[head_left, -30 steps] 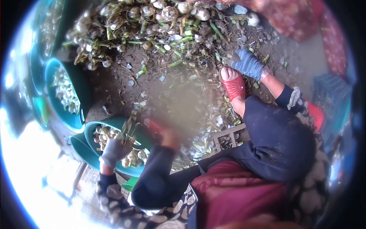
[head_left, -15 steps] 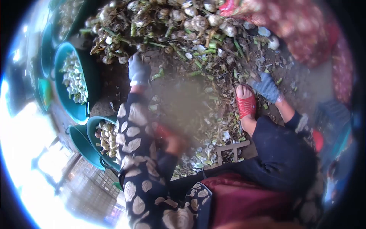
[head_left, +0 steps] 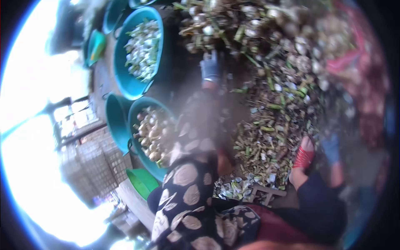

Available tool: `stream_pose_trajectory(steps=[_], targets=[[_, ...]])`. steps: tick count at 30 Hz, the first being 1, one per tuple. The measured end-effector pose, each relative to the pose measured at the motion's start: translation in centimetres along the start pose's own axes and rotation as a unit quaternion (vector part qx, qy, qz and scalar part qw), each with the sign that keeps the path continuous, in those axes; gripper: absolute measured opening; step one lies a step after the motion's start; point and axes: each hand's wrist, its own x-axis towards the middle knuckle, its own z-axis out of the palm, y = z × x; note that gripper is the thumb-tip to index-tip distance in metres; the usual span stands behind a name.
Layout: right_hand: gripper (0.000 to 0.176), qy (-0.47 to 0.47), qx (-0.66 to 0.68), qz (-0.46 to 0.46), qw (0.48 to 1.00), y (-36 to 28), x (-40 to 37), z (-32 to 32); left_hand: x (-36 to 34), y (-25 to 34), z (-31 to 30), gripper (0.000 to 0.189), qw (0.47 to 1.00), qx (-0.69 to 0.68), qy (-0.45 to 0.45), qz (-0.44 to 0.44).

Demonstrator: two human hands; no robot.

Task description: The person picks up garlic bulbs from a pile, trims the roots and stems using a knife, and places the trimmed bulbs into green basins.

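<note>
Your blue-grey gloved left hand [head_left: 210, 68] is at the near edge of the dirty-white garlic heap [head_left: 250, 25], your blurred right hand [head_left: 330, 148] nearer you; I can't tell either's opening or hold.

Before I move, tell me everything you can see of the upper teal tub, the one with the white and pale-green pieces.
The teal tub is wide, round-mouthed and smooth, plastic by its look, with a small loop handle at its lower right rim. White and pale-green pieces, seemingly trimmed garlic, are heaped inside, leaving bare wall showing. Its mouth faces up, just above the tub of yellowish bulbs. The left hand is apart from it.
</note>
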Motion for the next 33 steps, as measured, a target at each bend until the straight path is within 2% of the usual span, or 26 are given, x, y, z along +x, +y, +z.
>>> stream_pose_trajectory(steps=[1, 2, 3, 5, 11, 14, 17, 20, 23, 26, 28, 29, 32, 33], targets=[[0.026, -0.005, 0.005, 0.008, 1.0, 0.2, -0.4, 0.2, -0.1, 0.0, -1.9, 0.033, 0.998, -0.055, -0.022, -0.022], [0.026, -0.007, 0.01, 0.013, 1.0, 0.2, -0.4, 0.3, -0.5, -0.2, -2.4, 0.035, 0.997, -0.072, -0.005, -0.006], [0.026, -0.008, 0.01, 0.019, 1.0, 0.3, -0.7, 0.2, -0.7, -0.5, -3.1, 0.035, 0.995, -0.084, -0.047, 0.023], [0.026, -0.011, 0.009, 0.024, 1.0, 0.5, -1.1, 0.2, -0.6, -1.4, -3.4, 0.036, 0.997, -0.073, 0.022, 0.029], [0.027, -0.022, 0.009, 0.03, 0.999, 0.1, -1.3, 0.7, -0.1, -3.9, -1.3, 0.034, 0.98, -0.054, -0.083, -0.174], [0.028, -0.024, 0.01, 0.034, 0.999, 0.0, -1.8, 0.9, -0.3, -4.8, -0.1, 0.041, 0.895, -0.226, -0.214, -0.319], [0.028, -0.024, 0.008, 0.037, 0.999, -0.3, -2.1, 1.2, -0.6, -5.2, -0.2, 0.053, 0.861, -0.193, -0.258, -0.395], [0.029, -0.022, 0.007, 0.037, 0.999, -0.5, -2.3, 1.3, -0.4, -4.2, -0.1, 0.054, 0.885, -0.17, -0.174, -0.397], [0.029, -0.019, 0.008, 0.039, 0.999, -0.6, -2.3, 1.4, -0.1, -3.2, 0.2, 0.052, 0.849, -0.258, -0.192, -0.419], [0.03, -0.019, 0.01, 0.035, 0.999, -1.0, -2.1, 1.5, -0.5, -1.5, -0.4, 0.048, 0.798, -0.335, -0.174, -0.47], [0.03, -0.019, 0.015, 0.03, 0.999, -1.2, -1.9, 1.5, -1.6, 0.1, -1.2, 0.043, 0.806, -0.341, -0.202, -0.439], [0.03, -0.017, 0.016, 0.027, 0.999, -1.3, -1.9, 1.5, -2.5, 1.6, -1.8, 0.038, 0.786, -0.381, -0.171, -0.456], [0.031, -0.016, 0.021, 0.018, 0.999, -1.7, -1.6, 1.0, -4.5, 5.8, -2.7, 0.039, 0.692, -0.501, -0.168, -0.492], [0.031, -0.017, 0.024, 0.015, 0.999, -1.7, -1.6, 0.9, -5.6, 7.7, -2.1, 0.041, 0.639, -0.581, -0.12, -0.49]])
